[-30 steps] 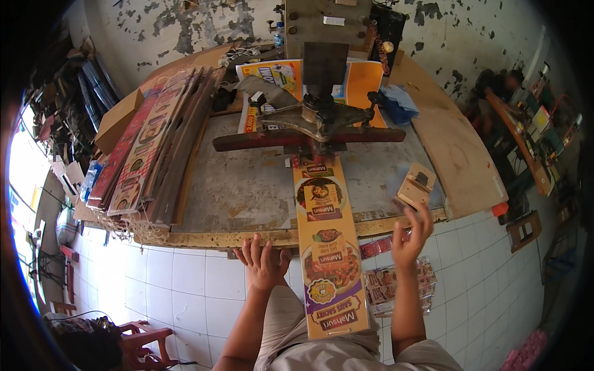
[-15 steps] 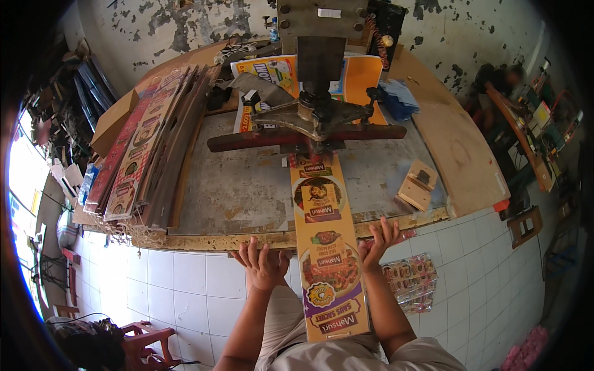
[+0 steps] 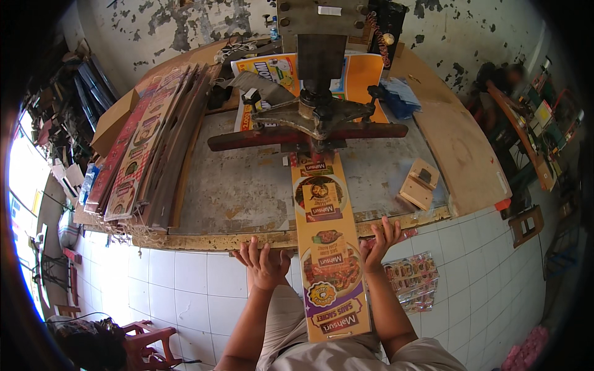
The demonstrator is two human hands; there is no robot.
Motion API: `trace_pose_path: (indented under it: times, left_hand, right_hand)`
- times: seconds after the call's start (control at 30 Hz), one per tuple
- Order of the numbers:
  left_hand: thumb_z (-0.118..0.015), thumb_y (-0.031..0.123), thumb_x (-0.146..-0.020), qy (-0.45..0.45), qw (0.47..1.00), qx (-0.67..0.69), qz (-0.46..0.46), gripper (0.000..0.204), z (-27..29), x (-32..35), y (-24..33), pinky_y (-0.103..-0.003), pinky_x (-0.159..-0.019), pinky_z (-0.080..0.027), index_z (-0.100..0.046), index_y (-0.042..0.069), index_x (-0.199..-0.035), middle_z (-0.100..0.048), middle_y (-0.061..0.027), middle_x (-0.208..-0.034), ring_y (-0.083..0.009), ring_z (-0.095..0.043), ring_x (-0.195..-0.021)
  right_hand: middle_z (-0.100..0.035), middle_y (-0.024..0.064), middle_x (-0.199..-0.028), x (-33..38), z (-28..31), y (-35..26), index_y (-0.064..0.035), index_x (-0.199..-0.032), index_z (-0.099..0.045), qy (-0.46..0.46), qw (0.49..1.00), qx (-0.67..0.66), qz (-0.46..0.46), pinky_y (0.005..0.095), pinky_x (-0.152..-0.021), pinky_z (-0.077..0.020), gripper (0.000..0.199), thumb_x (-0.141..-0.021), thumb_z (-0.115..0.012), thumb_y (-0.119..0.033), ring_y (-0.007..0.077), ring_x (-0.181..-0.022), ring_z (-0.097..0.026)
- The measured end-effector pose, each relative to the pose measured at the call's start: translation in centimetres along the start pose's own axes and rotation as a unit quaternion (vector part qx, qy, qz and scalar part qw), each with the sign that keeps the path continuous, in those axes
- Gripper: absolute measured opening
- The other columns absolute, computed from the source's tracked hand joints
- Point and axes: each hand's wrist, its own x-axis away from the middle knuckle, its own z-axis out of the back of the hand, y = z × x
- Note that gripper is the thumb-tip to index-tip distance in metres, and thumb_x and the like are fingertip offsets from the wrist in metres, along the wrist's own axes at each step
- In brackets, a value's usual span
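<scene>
A long yellow printed cardboard strip (image 3: 330, 247) with food pictures lies lengthwise toward me. Its far end is under the head of a metal press (image 3: 314, 117), and its near end hangs past the table edge above my lap. My left hand (image 3: 265, 264) rests at the table's front edge, left of the strip, fingers apart and holding nothing. To the right of the strip, my right hand (image 3: 377, 247) is at the same edge, fingers spread and raised. Its thumb is close to the strip's side; whether they touch I cannot tell.
Long printed strips (image 3: 139, 148) are stacked on the table's left. A wooden block with a dark knob (image 3: 419, 184) sits at right. Colourful sheets (image 3: 362, 77) and blue packets (image 3: 401, 99) lie behind the press. Printed sheets (image 3: 411, 281) and a red stool (image 3: 148, 343) are on the floor.
</scene>
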Motion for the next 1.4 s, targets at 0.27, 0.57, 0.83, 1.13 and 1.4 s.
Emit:
trace_pose_path:
  times: [0.27, 0.57, 0.83, 1.13, 1.4]
  left_hand:
    - [-0.08, 0.032, -0.091, 0.023, 0.999, 0.036, -0.004, 0.067, 0.04, -0.73, 0.25, -0.075, -0.131, -0.003, -0.051, 0.013, -0.148, -0.048, -0.0239, -0.163, -0.0536, -0.03, -0.158]
    - [-0.08, 0.033, -0.091, 0.02, 0.999, 0.024, -0.008, 0.068, -0.02, -0.53, 0.04, -0.075, -0.131, -0.006, -0.05, 0.013, -0.148, -0.049, -0.0239, -0.161, -0.0535, -0.03, -0.158]
    - [-0.08, 0.034, -0.092, 0.022, 1.0, 0.019, -0.003, 0.066, 0.06, -0.68, 0.21, -0.076, -0.13, -0.009, -0.051, 0.013, -0.147, -0.05, -0.0241, -0.16, -0.0544, -0.034, -0.155]
    - [-0.08, 0.032, -0.091, 0.014, 0.999, 0.029, 0.001, 0.069, 0.04, -0.41, 0.19, -0.077, -0.13, -0.006, -0.048, 0.014, -0.15, -0.049, -0.0246, -0.162, -0.0549, -0.033, -0.156]
    - [-0.08, 0.032, -0.09, 0.017, 0.999, 0.028, -0.003, 0.07, -0.03, -0.56, 0.22, -0.076, -0.13, -0.004, -0.048, 0.013, -0.15, -0.049, -0.0242, -0.163, -0.0546, -0.031, -0.157]
  right_hand:
    - [-0.048, 0.0198, -0.166, 0.24, 0.02, 0.02, -0.009, -0.15, -0.055, -0.007, 1.0, 0.008, -0.005, 0.0672, -0.129, -0.0231, 0.043, -0.12, -0.043, -0.036, 0.0453, -0.16, -0.032]
    - [-0.047, 0.0192, -0.167, 0.33, 0.01, 0.06, -0.0092, -0.15, -0.055, -0.009, 1.0, 0.001, -0.007, 0.0679, -0.129, -0.0223, 0.043, -0.119, -0.043, -0.036, 0.0456, -0.161, -0.029]
    - [-0.047, 0.0187, -0.166, 0.31, 0.09, 0.05, -0.0088, -0.15, -0.055, -0.011, 1.0, 0.001, -0.01, 0.0674, -0.129, -0.0222, 0.043, -0.119, -0.044, -0.037, 0.0446, -0.16, -0.03]
    - [-0.048, 0.0189, -0.165, 0.19, -0.07, 0.05, -0.0087, -0.149, -0.055, -0.003, 1.0, 0.006, -0.005, 0.067, -0.129, -0.0226, 0.043, -0.119, -0.043, -0.037, 0.0431, -0.159, -0.034]
    - [-0.049, 0.0188, -0.164, 0.08, -0.05, 0.03, -0.0089, -0.149, -0.056, -0.001, 1.0, 0.006, -0.001, 0.0668, -0.129, -0.0234, 0.043, -0.12, -0.043, -0.038, 0.0421, -0.158, -0.035]
